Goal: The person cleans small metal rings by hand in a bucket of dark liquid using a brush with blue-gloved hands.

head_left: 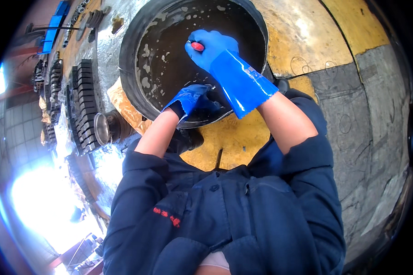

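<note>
The gloved right hand (215, 47) is gripping a red handle (197, 46) in a tightly closed fist, holding it above the dark liquid (179, 57) in a round black tub (127, 57). The gloved left hand (198, 97) is reaching down inside the near side of the tub, partly lost in shadow, so how far it is opening and whether it is holding anything cannot be told. The tub is standing on the yellow floor (236, 142), with brown paper (126, 107) and a row of black blocks (86, 98) lying to its left

Illegible red lettering (165, 214) on jacket (211, 208)
</note>
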Demonstrator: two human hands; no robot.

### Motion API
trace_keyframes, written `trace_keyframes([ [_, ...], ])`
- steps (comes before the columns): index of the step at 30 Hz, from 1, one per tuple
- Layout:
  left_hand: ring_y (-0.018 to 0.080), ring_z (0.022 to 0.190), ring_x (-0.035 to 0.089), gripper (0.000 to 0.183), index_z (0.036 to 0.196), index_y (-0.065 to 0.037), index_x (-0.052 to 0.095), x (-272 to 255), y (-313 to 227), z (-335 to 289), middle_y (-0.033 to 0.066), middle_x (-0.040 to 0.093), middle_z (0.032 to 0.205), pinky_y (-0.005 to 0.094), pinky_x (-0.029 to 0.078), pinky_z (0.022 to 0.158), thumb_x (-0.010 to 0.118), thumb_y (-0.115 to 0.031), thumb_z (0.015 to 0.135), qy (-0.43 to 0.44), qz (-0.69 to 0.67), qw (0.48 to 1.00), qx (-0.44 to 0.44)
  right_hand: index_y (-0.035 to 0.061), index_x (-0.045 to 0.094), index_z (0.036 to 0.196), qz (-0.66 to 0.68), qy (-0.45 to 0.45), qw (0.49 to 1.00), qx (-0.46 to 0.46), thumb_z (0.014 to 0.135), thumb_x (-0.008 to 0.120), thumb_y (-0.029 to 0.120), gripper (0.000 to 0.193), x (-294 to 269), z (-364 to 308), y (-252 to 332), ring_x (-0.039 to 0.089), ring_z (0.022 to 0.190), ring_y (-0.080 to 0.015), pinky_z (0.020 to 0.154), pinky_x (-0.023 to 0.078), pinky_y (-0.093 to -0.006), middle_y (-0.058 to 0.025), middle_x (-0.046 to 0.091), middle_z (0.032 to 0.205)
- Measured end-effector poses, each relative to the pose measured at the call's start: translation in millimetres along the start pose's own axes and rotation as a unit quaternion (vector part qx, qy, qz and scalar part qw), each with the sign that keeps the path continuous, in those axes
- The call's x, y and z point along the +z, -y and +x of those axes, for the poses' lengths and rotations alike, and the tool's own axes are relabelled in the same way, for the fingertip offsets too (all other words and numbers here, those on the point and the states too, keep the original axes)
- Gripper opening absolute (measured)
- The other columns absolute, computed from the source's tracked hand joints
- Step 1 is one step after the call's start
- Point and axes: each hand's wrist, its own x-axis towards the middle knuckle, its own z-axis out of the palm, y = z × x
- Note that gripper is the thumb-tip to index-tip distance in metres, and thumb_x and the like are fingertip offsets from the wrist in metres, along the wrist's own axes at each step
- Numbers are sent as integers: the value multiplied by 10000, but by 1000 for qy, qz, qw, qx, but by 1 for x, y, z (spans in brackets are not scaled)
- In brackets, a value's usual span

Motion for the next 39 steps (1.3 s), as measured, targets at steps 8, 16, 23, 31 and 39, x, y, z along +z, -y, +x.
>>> trace_keyframes([
  [8, 135, 952, 712, 261, 1274, 4, 810, 16, -32, -3, 69, 809, 1056, 358, 581, 885, 726, -114, 1058, -85, -480, 856, -171, 253, 831, 1168, -5, 27, 999, 31, 995, 768, 464, 279, -10, 0, 3, 789, 992, -384, 914, 642, -475, -138, 819, 1048],
  [16, 130, 968, 737, 234, 1193, -56, 816, -8, 36, -33, 45, 823, 1071, 314, 551, 831, 776, -247, 1063, -161, -395, 898, -106, 198, 845, 1236, -19, 190, 959, 207, 1002, 672, 481, 406, -10, 12, -12, 788, 1180, -383, 1020, 620, -511, -121, 839, 1221],
  [23, 175, 1166, 753, 354, 1336, -98, 754, -48, 57, -96, 48, 827, 1240, 365, 556, 984, 728, -361, 1100, -211, -479, 846, -106, 74, 841, 979, 270, 248, 919, 146, 994, 720, 372, 322, 5, 14, 9, 750, 830, -165, 782, 589, -345, -83, 798, 861],
  [31, 165, 1066, 760, 352, 1318, -69, 770, -35, 66, -78, 69, 822, 1215, 344, 570, 933, 750, -327, 1080, -219, -513, 830, -29, 261, 831, 1105, 30, 183, 979, -88, 1006, 720, 518, 297, 58, -21, 13, 790, 1032, -379, 908, 640, -500, -104, 826, 1089],
  [39, 156, 1017, 760, 301, 1314, -30, 782, -34, 82, -57, 69, 833, 1122, 308, 567, 893, 742, -200, 1069, -217, -559, 799, -45, 226, 821, 1034, 165, 88, 974, -125, 999, 736, 443, 235, 59, -22, 14, 791, 957, -360, 832, 639, -495, -77, 819, 985],
])
